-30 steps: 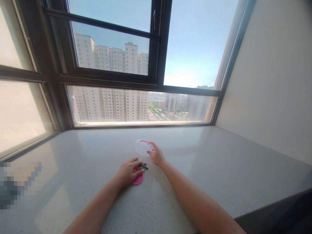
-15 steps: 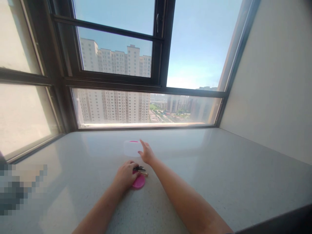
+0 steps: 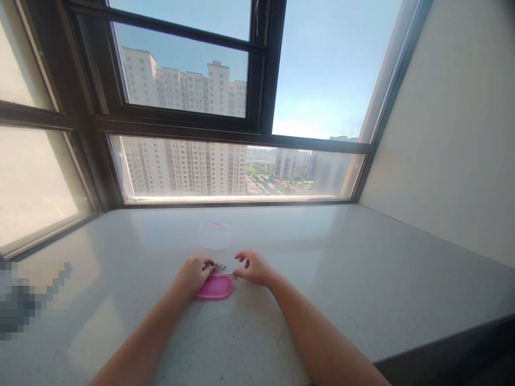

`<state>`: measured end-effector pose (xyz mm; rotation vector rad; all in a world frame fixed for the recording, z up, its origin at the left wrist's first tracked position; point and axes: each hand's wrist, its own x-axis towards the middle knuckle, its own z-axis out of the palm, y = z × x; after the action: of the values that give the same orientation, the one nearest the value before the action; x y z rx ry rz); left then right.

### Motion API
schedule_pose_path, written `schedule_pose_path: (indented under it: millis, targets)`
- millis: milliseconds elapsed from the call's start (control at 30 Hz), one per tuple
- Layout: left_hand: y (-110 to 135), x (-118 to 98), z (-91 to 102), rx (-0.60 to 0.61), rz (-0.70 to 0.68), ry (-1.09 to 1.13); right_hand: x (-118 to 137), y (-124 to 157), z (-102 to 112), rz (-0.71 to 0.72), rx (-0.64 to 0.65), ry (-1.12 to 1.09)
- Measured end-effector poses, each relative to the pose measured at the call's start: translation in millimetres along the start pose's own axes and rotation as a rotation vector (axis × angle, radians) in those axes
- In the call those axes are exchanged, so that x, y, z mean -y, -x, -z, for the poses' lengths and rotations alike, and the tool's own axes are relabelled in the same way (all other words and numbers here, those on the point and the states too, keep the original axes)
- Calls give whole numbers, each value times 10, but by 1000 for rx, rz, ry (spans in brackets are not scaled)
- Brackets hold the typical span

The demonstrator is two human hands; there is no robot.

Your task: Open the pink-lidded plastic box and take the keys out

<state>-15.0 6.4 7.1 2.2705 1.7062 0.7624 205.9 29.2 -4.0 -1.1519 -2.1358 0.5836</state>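
Note:
My left hand (image 3: 192,277) is closed over a bunch of small dark metal pieces (image 3: 213,265), too small to name for certain. Under its fingers and thumb lies a flat pink lid-like piece with rounded corners (image 3: 216,288). A thin light stick (image 3: 227,275) runs along the far edge of the pink piece toward my right hand (image 3: 253,268). The right thumb is at the stick's end, while the other fingers are curled and apart from the thumb. Beyond both hands a translucent box (image 3: 215,237) with a pink mark on its far rim sits on the surface.
The hands work on a pale speckled sill (image 3: 346,289). A dark-framed window (image 3: 265,136) stands at the back, and a white wall (image 3: 450,145) rises on the right. A dark edge (image 3: 454,348) crosses the lower right corner; a blurred patch (image 3: 28,300) covers something at left.
My right hand has drawn back from the translucent box to the stick. My left hand has shifted left, and more of the pink piece shows. The view has tilted slightly down.

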Motion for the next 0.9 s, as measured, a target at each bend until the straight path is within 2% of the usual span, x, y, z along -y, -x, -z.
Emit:
schedule_pose_path:
  millis: [100, 233, 433, 533, 600, 700, 800, 900]
  targets:
    - [10, 22, 54, -20, 34, 44, 13, 71, 2, 68, 122, 7]
    - [9, 76, 99, -95, 110, 92, 52, 36, -75, 129, 143, 79]
    - [-44, 163, 102, -180, 221, 17, 114, -35, -285, 90, -17, 97]
    - [-42, 157, 161, -192, 218, -26, 137, -50, -335, 58, -113, 62]
    - [-18, 128, 224, -156, 196, -37, 152, -34, -321, 72, -126, 40]
    - [27, 67, 296, 2, 102, -46, 173, 26, -252, 179, 19, 17]
    - [51, 25, 298, 58, 43, -57, 194, 83, -188, 258, 165, -33]
    - [50, 19, 255, 97, 33, -41, 209, 96, -174, 318, 241, -47]
